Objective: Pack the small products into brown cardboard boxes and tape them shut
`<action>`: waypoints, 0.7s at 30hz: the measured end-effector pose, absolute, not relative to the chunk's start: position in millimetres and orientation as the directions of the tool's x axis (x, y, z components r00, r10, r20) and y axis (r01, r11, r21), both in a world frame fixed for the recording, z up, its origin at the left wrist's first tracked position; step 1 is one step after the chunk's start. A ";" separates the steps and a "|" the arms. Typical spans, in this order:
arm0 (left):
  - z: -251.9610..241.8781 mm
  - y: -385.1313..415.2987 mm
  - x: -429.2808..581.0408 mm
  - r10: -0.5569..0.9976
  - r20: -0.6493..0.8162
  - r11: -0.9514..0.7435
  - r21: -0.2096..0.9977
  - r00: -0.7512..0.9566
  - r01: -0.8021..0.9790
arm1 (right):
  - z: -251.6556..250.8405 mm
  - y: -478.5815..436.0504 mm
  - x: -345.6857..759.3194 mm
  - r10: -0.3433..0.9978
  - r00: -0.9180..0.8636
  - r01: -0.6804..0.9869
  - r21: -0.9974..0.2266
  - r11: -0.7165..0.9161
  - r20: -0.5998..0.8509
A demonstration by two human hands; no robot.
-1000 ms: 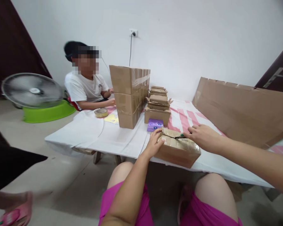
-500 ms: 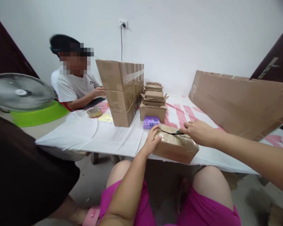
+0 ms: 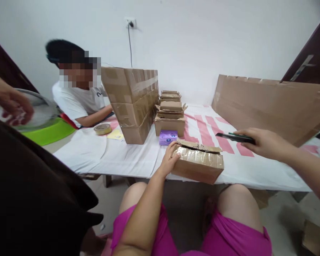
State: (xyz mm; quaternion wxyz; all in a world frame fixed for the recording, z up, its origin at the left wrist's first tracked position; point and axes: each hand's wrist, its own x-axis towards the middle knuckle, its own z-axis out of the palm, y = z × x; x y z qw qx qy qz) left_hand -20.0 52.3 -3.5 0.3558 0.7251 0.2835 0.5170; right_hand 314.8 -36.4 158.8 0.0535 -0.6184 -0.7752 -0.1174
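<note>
Cardboard box: left end under spread left hand; right hand clutching cutter, apart.

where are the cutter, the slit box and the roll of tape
cutter (image 3: 236, 137): head view, on the middle of its dark body
slit box (image 3: 198, 170): head view, on its long brown side nearest the camera
roll of tape (image 3: 103, 132): head view, on its near outer side

A black cord hangs from the wall socket, left of a dark door with a handle.
</note>
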 end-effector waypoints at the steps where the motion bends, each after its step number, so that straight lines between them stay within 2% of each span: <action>1: -3.8 52.1 -19.4 0.780 0.549 -0.583 0.812 0.298 0.031 | 141.9 -33.8 328.6 0.953 -0.151 0.988 0.065 0.139 0.262; 3: -4.2 51.5 -18.4 0.784 0.550 -0.578 0.816 0.288 0.016 | 98.9 -29.8 351.8 0.973 0.004 1.000 -0.016 0.000 0.231; 5: -4.2 50.5 -17.6 0.786 0.550 -0.576 0.817 0.280 0.011 | 52.8 -29.1 366.9 0.990 0.051 0.998 -0.055 -0.044 0.131; 8: -3.3 48.9 -16.9 0.794 0.546 -0.572 0.820 0.269 0.023 | 0.0 -32.3 377.3 0.994 0.058 0.996 -0.073 -0.052 0.087; 11: -1.8 47.2 -16.0 0.800 0.542 -0.569 0.821 0.259 0.041 | -23.2 -32.4 382.1 0.995 0.053 0.998 -0.050 -0.049 0.087; 14: -0.1 46.0 -14.5 0.808 0.535 -0.562 0.826 0.246 0.049 | -23.4 -23.4 384.3 0.992 0.073 0.997 0.022 -0.076 0.099; 16: 0.6 45.7 -13.2 0.814 0.530 -0.555 0.831 0.240 0.048 | -13.0 -14.8 379.0 0.981 0.055 0.998 -0.006 -0.055 0.184; 20: 0.4 46.8 -9.3 0.826 0.522 -0.543 0.839 0.212 0.047 | 29.9 -6.7 335.0 0.871 0.051 0.952 -0.286 0.105 0.489; 21: 0.0 47.4 -8.2 0.827 0.524 -0.543 0.838 0.202 0.051 | 42.3 -7.5 317.5 0.844 0.024 0.936 -0.308 0.169 0.536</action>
